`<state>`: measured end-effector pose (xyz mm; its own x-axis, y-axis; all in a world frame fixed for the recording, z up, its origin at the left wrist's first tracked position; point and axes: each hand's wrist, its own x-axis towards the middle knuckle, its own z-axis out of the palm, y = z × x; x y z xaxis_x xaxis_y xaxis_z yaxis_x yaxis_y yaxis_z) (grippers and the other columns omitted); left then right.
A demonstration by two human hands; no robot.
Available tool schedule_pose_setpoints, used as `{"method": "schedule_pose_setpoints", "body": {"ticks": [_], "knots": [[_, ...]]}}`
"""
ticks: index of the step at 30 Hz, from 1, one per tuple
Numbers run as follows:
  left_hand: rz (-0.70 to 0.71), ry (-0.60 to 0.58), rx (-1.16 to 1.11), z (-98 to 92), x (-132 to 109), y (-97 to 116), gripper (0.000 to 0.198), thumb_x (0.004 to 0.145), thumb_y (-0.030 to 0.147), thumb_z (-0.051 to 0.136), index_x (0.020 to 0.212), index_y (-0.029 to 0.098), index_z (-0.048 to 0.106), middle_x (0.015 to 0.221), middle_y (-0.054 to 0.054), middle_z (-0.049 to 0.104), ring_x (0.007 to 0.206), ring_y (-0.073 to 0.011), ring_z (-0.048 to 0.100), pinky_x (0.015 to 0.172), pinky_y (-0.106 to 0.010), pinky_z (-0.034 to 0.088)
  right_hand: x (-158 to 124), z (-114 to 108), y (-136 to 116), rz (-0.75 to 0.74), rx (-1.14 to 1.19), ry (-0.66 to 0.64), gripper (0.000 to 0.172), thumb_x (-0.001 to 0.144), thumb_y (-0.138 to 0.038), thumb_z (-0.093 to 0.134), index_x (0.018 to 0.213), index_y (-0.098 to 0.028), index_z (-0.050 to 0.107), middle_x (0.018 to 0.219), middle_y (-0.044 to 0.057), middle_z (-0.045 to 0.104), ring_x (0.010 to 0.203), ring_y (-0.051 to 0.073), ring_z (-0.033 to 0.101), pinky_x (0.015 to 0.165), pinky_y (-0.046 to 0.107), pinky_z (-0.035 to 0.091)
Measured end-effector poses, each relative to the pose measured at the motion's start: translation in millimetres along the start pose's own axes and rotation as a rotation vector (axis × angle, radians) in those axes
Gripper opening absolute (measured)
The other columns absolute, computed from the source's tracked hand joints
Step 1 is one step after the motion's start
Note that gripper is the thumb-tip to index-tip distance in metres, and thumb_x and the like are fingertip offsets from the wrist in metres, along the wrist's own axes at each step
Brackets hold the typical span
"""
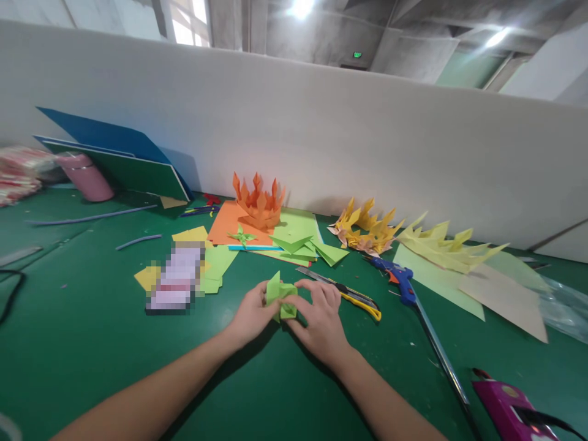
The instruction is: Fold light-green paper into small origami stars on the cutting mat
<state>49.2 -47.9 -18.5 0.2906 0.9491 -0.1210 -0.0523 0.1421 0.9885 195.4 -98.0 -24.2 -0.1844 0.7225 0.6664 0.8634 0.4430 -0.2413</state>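
Observation:
Between my two hands is a light green folded paper piece point(288, 301), partly opened, with a pointed flap standing up on its left. My left hand point(252, 315) grips its left side, thumb in front and fingers hidden behind. My right hand point(320, 315) pinches the right edge with thumb and fingers. Just beyond the right hand lies a yellow box cutter point(361, 301) with its blade out. Past the hands, several folded green paper pieces point(298, 245) and a small green paper star shape point(242, 236) rest on stacked paper sheets point(223, 222).
An orange paper crown point(261, 208) and a yellow paper crown point(365, 229) stand near the white partition point(294, 122). A blue glue gun point(402, 278) lies to the right, a magenta device point(505, 407) nearer. Left are a blurred-out phone point(177, 275) and a pink bottle point(87, 177).

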Motion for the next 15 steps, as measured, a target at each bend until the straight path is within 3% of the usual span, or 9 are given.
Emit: {"method": "schedule_pose_setpoints", "body": {"ticks": [8,15], "knots": [[-0.007,-0.058,-0.020,0.1,2.0,-3.6,0.031,0.058,0.022,0.070,0.087,0.015,0.061,0.075,-0.003,0.069,0.071,-0.0188,0.063,0.065,-0.028,0.047,1.2,-2.1,5.6,-0.044,-0.068,-0.022,0.013,0.072,-0.040,0.071,0.080,-0.030,0.069,0.118,0.003,0.054,0.105,0.026,0.041,0.092,0.043,0.026],[-0.049,-0.047,-0.034,0.9,0.6,1.9,0.029,0.058,0.016,0.066,0.086,0.014,0.061,0.073,-0.002,0.069,0.066,-0.0162,0.062,0.062,-0.025,0.046,1.9,-1.9,7.2,-0.102,-0.058,0.012,0.010,0.075,-0.036,0.070,0.072,-0.028,0.066,0.111,0.002,0.058,0.104,0.024,0.042,0.093,0.041,0.025]]}}
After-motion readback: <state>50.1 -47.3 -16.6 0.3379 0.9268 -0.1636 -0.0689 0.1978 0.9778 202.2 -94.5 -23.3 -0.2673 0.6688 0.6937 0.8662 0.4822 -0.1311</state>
